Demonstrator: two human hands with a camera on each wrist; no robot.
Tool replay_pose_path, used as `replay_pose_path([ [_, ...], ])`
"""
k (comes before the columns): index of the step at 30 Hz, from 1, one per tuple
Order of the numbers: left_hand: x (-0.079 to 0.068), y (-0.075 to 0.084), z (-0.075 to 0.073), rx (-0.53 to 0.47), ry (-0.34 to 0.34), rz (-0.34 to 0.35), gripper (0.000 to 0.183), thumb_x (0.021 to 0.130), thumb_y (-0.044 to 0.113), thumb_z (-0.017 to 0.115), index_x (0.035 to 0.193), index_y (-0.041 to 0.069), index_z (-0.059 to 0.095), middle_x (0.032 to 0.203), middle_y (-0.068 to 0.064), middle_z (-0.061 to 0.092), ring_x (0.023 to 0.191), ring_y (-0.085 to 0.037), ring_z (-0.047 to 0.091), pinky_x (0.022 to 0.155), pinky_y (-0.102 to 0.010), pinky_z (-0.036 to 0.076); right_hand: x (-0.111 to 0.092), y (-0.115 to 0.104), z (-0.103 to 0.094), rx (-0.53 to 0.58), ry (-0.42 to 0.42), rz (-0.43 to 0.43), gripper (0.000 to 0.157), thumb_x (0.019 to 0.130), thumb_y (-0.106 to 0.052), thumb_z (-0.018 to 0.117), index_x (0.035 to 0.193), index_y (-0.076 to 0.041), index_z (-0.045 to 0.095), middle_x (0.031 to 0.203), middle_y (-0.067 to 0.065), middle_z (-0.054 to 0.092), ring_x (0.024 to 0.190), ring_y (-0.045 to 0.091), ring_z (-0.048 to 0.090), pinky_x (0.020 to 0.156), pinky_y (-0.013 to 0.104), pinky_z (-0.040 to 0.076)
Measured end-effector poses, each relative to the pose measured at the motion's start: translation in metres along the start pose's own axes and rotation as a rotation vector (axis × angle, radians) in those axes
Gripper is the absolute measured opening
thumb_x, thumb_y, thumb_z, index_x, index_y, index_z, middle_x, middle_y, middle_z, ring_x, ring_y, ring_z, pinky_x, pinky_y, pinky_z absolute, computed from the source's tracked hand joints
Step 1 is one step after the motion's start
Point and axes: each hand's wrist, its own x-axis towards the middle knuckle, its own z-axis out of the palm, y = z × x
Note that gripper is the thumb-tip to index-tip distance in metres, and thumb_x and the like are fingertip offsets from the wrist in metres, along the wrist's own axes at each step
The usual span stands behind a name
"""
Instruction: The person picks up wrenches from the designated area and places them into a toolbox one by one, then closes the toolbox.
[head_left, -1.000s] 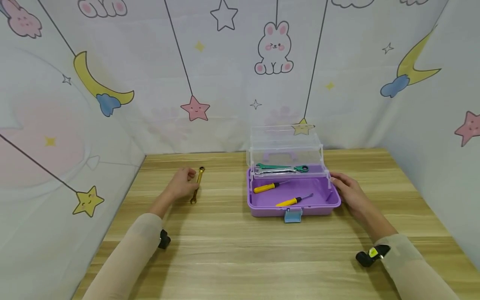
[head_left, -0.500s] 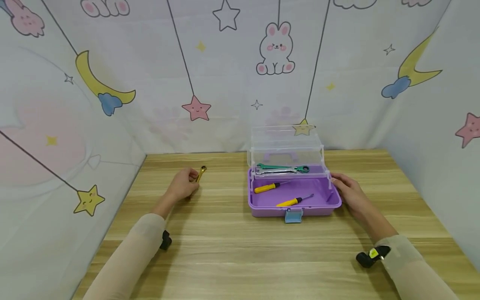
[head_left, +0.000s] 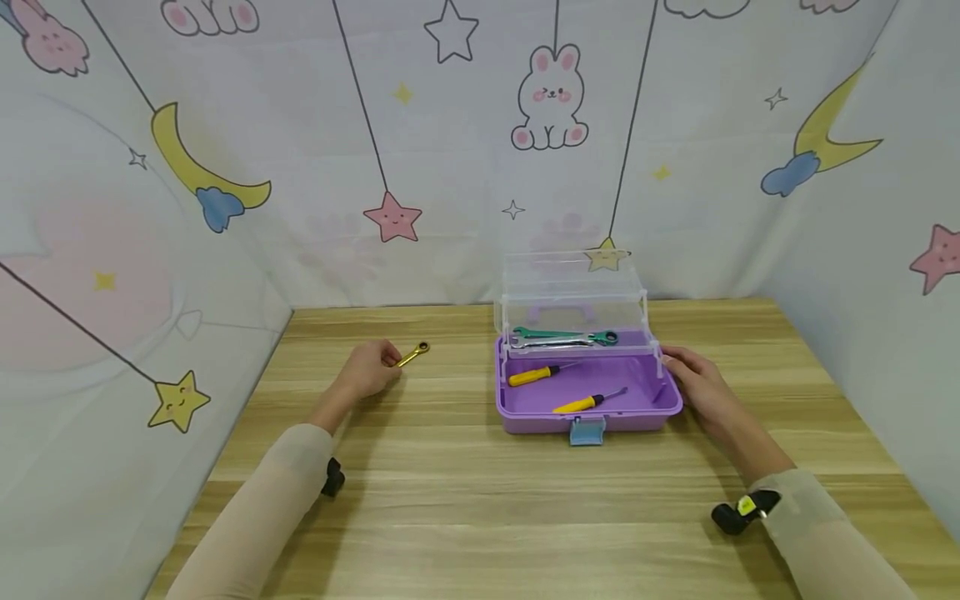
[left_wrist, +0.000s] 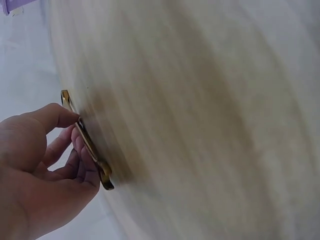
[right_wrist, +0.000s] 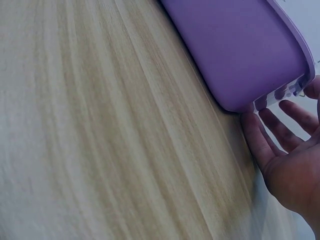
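My left hand [head_left: 367,371] pinches a gold ratchet wrench [head_left: 414,354] between thumb and fingers, on the left part of the table. In the left wrist view the wrench [left_wrist: 89,142] is tilted close to the wood, both its ends showing past the fingers. On the right stands a purple toolbox [head_left: 517,423], its clear lid raised. My right hand [head_left: 697,387] rests against its right side wall; in the right wrist view several extended fingers [right_wrist: 257,137] touch the box. A green wrench [head_left: 540,332] and a silver wrench [head_left: 551,341] lie in its upper tray.
Two yellow-handled screwdrivers, one screwdriver [head_left: 532,377] behind the other screwdriver [head_left: 576,405], lie in the toolbox's bottom. A blue latch [head_left: 587,432] hangs at its front. Patterned cloth [head_left: 450,150] encloses the wooden table [head_left: 480,517] at the back and sides.
My left hand has taken hold of the gold wrench and turned it, its ring end swinging to the right. The right hand and toolbox stay in place.
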Motion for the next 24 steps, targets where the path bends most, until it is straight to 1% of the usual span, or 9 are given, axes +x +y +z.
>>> replay_pose_path([
  [2,0.0000,-0.0001,-0.0017,0.011,-0.015,0.010,0.018,0.094,0.011,0.065,0.108,0.000,0.064,0.097,-0.012,0.064,0.088,-0.024,0.060,0.078,-0.040,0.051,0.0003,-0.0001,0.0003,0.005,-0.002,-0.003,0.037,0.102,-0.026,0.058,0.135,-0.010,0.056,0.117,-0.005,0.068,0.102,0.005,0.065,0.081,0.023,0.055],
  [7,-0.0013,0.0009,-0.0043,0.045,-0.055,0.025,0.018,0.097,0.013,0.063,0.110,0.000,0.063,0.100,-0.012,0.065,0.091,-0.025,0.062,0.079,-0.040,0.052,0.0005,0.0012,0.0001,0.015,-0.005,-0.006,0.029,0.102,-0.025,0.057,0.130,-0.015,0.059,0.115,-0.005,0.069,0.101,0.006,0.066,0.080,0.024,0.056],
  [11,-0.0009,0.0011,-0.0051,0.082,-0.067,0.062,0.016,0.098,0.012,0.061,0.110,0.001,0.064,0.100,-0.011,0.066,0.092,-0.025,0.062,0.081,-0.042,0.052,0.0005,0.0017,-0.0004,0.013,0.000,-0.002,0.027,0.102,-0.026,0.057,0.128,-0.017,0.060,0.115,-0.006,0.068,0.100,0.006,0.066,0.080,0.024,0.056],
  [13,-0.0005,0.0007,-0.0055,0.107,-0.068,0.092,0.015,0.098,0.011,0.060,0.110,0.002,0.064,0.098,-0.011,0.067,0.089,-0.024,0.063,0.079,-0.042,0.052,0.0004,0.0015,-0.0006,0.009,0.004,0.006,0.028,0.102,-0.026,0.057,0.128,-0.017,0.060,0.114,-0.006,0.068,0.100,0.005,0.066,0.080,0.024,0.056],
  [16,0.0001,0.0008,-0.0058,0.130,-0.069,0.115,0.015,0.099,0.011,0.059,0.112,0.005,0.064,0.094,-0.009,0.068,0.082,-0.022,0.062,0.075,-0.041,0.052,0.0000,0.0011,-0.0006,-0.001,0.008,0.019,0.031,0.102,-0.028,0.058,0.130,-0.016,0.059,0.114,-0.006,0.068,0.100,0.005,0.066,0.080,0.023,0.056],
  [19,0.0008,0.0009,-0.0050,0.134,-0.074,0.118,0.018,0.101,0.014,0.058,0.116,0.007,0.063,0.091,-0.007,0.067,0.075,-0.020,0.058,0.071,-0.038,0.050,-0.0005,0.0011,-0.0006,-0.009,0.010,0.025,0.035,0.101,-0.029,0.058,0.133,-0.014,0.057,0.115,-0.006,0.068,0.101,0.005,0.066,0.081,0.023,0.056],
  [24,0.0001,0.0016,-0.0041,0.116,-0.072,0.129,0.021,0.102,0.016,0.056,0.120,0.007,0.061,0.087,-0.005,0.065,0.071,-0.018,0.055,0.068,-0.036,0.047,0.0002,0.0013,-0.0016,-0.006,0.009,0.016,0.037,0.101,-0.029,0.058,0.134,-0.011,0.056,0.118,-0.005,0.067,0.104,0.005,0.065,0.082,0.023,0.055],
])
